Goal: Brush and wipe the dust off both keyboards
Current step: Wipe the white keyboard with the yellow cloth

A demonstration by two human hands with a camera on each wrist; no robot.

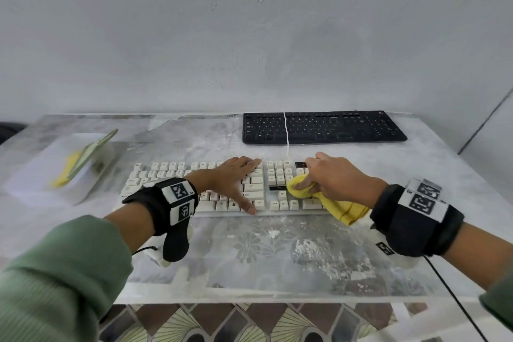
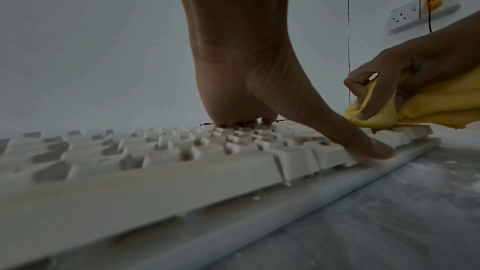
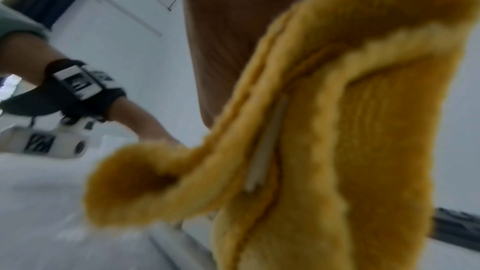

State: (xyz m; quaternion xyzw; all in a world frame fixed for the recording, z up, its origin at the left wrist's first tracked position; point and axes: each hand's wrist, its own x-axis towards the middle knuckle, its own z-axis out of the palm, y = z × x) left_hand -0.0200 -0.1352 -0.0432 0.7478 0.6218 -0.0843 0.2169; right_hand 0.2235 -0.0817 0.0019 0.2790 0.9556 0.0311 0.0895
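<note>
Wiping the white keyboard (image 1: 194, 189) with a yellow cloth (image 1: 330, 200) on my dusty table (image 1: 277, 253).

I see the white keyboard lying near me, mid-table, and the black keyboard (image 1: 322, 127) well apart at the far right edge, a white cable (image 1: 286, 130) crossing it. My left hand (image 1: 236, 178) lies spread on the white keys, straight fingers and thumb pressing down. My right hand (image 1: 336, 178) bunches the cloth, fingers curled round it, pressing it onto the right-hand keys; its loose end trails over the near edge.

"Ctrl" on white keyboard (image 1: 194, 189)
</note>
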